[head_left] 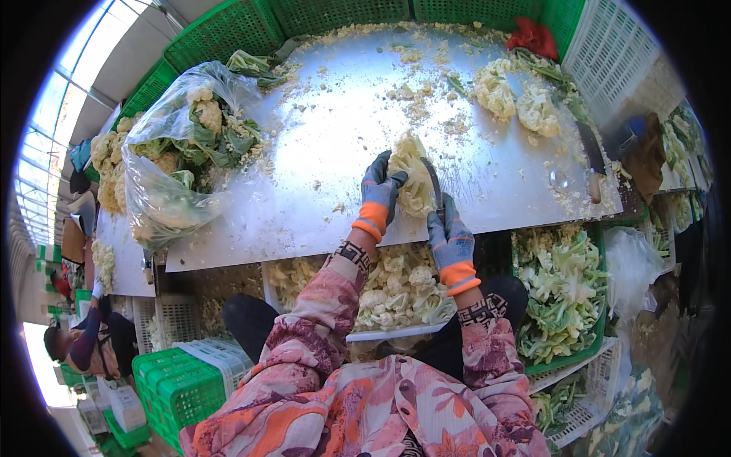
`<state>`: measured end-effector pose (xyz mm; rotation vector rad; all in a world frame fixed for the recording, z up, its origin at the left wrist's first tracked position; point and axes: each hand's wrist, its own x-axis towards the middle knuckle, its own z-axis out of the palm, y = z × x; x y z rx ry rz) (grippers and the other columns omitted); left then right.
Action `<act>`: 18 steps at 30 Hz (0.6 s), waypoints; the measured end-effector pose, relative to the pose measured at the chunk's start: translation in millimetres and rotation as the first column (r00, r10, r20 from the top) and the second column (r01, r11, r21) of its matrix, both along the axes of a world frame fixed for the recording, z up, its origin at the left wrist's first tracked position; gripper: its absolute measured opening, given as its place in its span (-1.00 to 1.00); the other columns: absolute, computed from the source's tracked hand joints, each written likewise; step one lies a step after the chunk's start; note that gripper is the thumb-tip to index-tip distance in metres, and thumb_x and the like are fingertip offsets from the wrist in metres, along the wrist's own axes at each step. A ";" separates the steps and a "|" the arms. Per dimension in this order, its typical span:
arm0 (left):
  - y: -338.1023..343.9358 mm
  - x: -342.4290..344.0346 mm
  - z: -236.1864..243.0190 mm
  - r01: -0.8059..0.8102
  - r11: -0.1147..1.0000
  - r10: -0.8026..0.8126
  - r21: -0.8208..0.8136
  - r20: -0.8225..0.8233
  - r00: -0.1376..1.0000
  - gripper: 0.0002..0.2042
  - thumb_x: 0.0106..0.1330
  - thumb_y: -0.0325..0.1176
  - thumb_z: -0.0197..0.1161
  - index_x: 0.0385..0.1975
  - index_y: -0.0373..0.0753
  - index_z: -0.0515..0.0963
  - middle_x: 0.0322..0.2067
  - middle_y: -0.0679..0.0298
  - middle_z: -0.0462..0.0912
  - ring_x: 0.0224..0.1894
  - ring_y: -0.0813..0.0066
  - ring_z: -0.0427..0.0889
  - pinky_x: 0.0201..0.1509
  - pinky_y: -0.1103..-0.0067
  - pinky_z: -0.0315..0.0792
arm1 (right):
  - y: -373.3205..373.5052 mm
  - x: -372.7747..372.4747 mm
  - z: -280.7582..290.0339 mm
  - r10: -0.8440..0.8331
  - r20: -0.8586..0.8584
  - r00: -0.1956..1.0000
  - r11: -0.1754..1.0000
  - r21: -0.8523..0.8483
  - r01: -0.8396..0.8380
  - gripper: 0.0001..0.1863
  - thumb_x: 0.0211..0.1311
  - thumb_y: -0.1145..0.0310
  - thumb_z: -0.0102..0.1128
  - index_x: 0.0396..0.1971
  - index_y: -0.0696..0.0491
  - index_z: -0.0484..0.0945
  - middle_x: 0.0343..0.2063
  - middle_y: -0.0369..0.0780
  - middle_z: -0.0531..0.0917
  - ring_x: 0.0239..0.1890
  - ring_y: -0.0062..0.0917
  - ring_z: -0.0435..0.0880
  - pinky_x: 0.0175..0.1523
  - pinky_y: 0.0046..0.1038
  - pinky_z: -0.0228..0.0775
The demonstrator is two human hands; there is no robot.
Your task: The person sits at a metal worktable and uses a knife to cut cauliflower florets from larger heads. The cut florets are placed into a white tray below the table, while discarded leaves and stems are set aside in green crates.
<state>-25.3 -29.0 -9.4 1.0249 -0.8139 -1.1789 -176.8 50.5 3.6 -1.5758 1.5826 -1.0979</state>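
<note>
My left hand (377,189), in a grey-blue glove with an orange cuff, grips a pale cauliflower piece (412,187) from its left side, just above the metal table (320,145). In my right hand (451,234), gloved the same way, is a knife (435,180). Its blade points up and lies along the right side of the cauliflower. My fingers hide most of the knife's handle. Directly below, under the table edge, cut florets (407,289) fill a white crate (396,333).
A clear plastic bag (145,202) of cauliflower and leaves stands on the left. Two cauliflower heads (493,91) and a second knife (589,146) lie to the right. Green crates (343,11) line the back; leaf trimmings fill a green crate (569,363) lower right. Another person (90,344) works far left.
</note>
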 end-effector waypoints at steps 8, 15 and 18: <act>-8.8 -11.6 -7.4 -0.034 0.999 0.035 -0.011 0.105 0.994 -0.48 0.09 -0.61 0.25 0.12 -0.35 0.34 -0.01 0.13 0.49 -0.09 0.42 0.51 0.00 0.58 0.45 | -1.9 6.5 -11.4 -0.053 -0.371 0.927 0.998 0.010 0.061 -0.43 0.27 0.12 -0.02 0.25 -0.03 0.20 -0.29 0.01 0.62 -0.34 -0.08 0.63 -0.26 -0.18 0.45; -17.7 -28.6 -17.7 -0.107 0.990 0.139 -0.095 0.460 0.877 -0.47 0.10 -0.60 0.26 0.13 -0.37 0.31 -0.03 0.14 0.50 -0.10 0.44 0.53 -0.05 0.62 0.46 | -5.4 12.8 -0.3 -0.123 -0.390 0.913 0.979 0.103 0.176 -0.50 0.29 0.15 -0.05 0.20 -0.01 0.27 -0.25 0.03 0.63 -0.24 -0.09 0.62 -0.17 -0.20 0.45; -16.9 -34.5 -17.0 -0.143 0.986 0.168 -0.089 0.554 0.815 -0.50 0.02 -0.47 0.31 0.05 -0.25 0.42 -0.05 0.08 0.46 -0.04 0.18 0.45 0.05 0.43 0.38 | -10.9 10.9 6.4 -0.082 -0.451 0.889 0.961 0.201 0.191 -0.49 0.30 0.11 -0.10 0.19 0.02 0.25 -0.22 0.04 0.62 -0.22 -0.06 0.62 -0.14 -0.18 0.44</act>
